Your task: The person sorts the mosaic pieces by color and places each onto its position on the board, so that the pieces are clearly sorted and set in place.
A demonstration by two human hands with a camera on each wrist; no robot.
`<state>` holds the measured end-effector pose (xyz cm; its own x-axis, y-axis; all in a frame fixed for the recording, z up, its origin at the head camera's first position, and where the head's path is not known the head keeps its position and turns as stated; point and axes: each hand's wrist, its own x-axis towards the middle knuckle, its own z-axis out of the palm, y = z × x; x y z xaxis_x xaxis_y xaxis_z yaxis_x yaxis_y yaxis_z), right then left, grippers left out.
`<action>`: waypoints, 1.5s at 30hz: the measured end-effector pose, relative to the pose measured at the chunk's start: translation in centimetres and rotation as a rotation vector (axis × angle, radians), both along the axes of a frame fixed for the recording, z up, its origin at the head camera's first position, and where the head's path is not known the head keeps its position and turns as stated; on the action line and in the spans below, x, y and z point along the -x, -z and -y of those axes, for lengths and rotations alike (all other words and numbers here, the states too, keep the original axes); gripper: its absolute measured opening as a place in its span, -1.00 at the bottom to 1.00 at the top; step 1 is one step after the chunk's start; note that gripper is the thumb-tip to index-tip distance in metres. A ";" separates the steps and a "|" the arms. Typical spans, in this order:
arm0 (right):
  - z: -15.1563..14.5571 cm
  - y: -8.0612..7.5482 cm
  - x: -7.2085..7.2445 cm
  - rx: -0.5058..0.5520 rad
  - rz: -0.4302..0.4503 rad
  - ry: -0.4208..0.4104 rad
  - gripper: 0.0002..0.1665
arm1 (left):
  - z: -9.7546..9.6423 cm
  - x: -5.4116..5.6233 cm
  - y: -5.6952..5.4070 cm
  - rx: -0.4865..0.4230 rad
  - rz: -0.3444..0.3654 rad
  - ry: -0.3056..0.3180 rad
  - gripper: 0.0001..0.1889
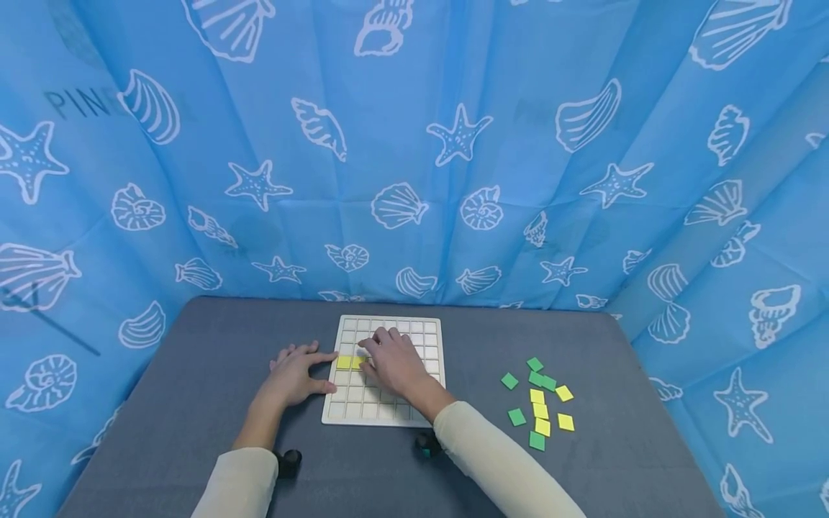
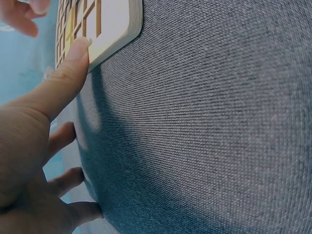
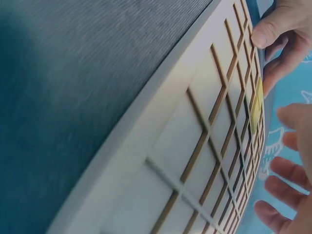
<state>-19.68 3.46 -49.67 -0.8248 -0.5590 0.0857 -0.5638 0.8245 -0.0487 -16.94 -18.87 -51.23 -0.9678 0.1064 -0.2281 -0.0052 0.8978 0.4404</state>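
Note:
A pale wooden grid board (image 1: pixel 382 417) lies on the grey table, its square cells framed by raised ridges. Two yellow square tiles (image 1: pixel 344 362) sit side by side in cells at its left edge. My left hand (image 1: pixel 294 378) rests at that edge, thumb and index finger touching the rim, the other fingers spread on the cloth. Over the board hovers my right hand (image 1: pixel 396 365), its fingertips close to the second yellow tile. In the right wrist view the right hand (image 3: pixel 297 170) has its fingers loosely apart, with nothing visible between them; the thumb's contact with the tile cannot be told.
Right of the board lie loose green tiles (image 1: pixel 517 416) and yellow tiles (image 1: pixel 565 422), several of each, some touching or overlapping. Grey cloth covers the table (image 1: pixel 363 475). A blue curtain (image 1: pixel 414 144) with white shells and starfish hangs behind it and along the sides.

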 end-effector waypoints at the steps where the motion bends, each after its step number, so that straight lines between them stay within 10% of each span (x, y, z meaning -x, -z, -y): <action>1: -0.2 -0.1 0.0 0.000 -0.011 -0.004 -0.48 | 0.0 0.0 0.0 0.000 -0.002 0.002 -0.25; 27: -5.4 0.7 -0.4 -0.015 -0.083 -0.053 -0.13 | 0.0 -0.3 0.2 -0.007 -0.002 0.002 -0.25; 45: -9.6 0.9 -1.1 0.072 0.054 0.050 -0.06 | 0.0 0.0 -0.1 -0.017 0.002 0.008 -0.24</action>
<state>-18.62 13.04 -50.62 -0.8562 -0.5107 0.0782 -0.5166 0.8450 -0.1378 -16.90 -18.88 -51.15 -0.9666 0.1175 -0.2280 0.0008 0.8903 0.4555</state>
